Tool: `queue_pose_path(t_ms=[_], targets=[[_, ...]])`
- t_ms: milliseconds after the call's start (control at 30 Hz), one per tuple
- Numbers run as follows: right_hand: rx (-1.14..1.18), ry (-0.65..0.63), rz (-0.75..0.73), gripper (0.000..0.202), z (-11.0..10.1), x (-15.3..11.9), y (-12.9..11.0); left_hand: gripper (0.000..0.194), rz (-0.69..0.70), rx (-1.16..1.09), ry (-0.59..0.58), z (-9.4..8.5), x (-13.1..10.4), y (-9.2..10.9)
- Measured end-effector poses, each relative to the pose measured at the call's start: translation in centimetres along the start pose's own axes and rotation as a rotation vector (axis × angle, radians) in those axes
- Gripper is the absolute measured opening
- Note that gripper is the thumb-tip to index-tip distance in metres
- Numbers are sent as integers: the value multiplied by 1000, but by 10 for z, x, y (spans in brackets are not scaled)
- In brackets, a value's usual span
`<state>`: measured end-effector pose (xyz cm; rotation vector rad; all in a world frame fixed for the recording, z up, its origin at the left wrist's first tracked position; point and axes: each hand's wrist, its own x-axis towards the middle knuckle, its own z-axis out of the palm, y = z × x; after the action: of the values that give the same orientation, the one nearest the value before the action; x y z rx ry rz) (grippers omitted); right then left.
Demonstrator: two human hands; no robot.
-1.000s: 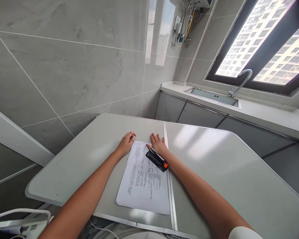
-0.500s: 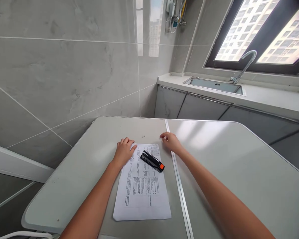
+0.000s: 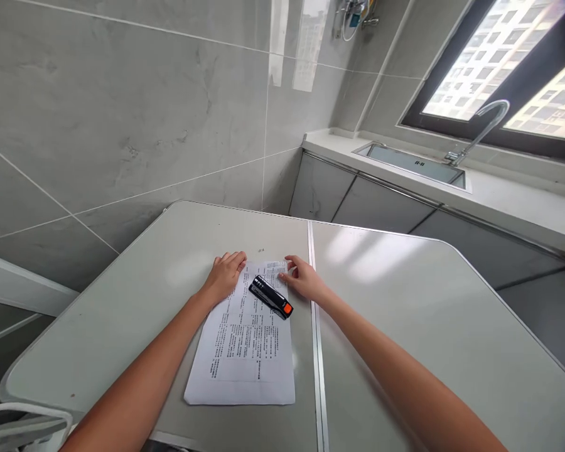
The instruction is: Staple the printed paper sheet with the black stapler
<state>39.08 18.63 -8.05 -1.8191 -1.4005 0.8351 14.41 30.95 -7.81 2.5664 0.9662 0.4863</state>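
Note:
Printed paper sheets (image 3: pixel 245 383) lie in a stack on the table, text running sideways. On their upper part rests a black stapler (image 3: pixel 270 297) with an orange end, lying slantwise. My left hand (image 3: pixel 225 276) lies at the upper left corner of the paper, fingers bent over the edge but not wrapped round it. At the upper right corner is my right hand (image 3: pixel 302 279), its thumb and forefinger apart and touching or just over the paper. Nothing shows between those fingers. Neither hand is on the stapler.
A few tiny metallic bits (image 3: pixel 261 250) lie beyond the paper. The folding table (image 3: pixel 395 326) has a metal seam (image 3: pixel 316 351) to the right of the sheets. Behind it stand a tiled wall (image 3: pixel 122 125) and a counter with a sink (image 3: pixel 414 164) and faucet (image 3: pixel 480 129).
My right hand has moved left from beside the paper to its upper right corner, thumb and forefinger now spread. My left hand stays at the upper left corner. The view has tilted and shifted.

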Motion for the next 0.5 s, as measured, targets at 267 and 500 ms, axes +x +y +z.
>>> queue_pose_path(t_ms=[267, 500], targets=[[-75, -6, -31, 14, 19, -33, -11, 24, -29, -47, 13, 1, 0, -3], [-79, 143, -7, 20, 32, -60, -15, 24, -57, 6, 70, 0, 0, 5]])
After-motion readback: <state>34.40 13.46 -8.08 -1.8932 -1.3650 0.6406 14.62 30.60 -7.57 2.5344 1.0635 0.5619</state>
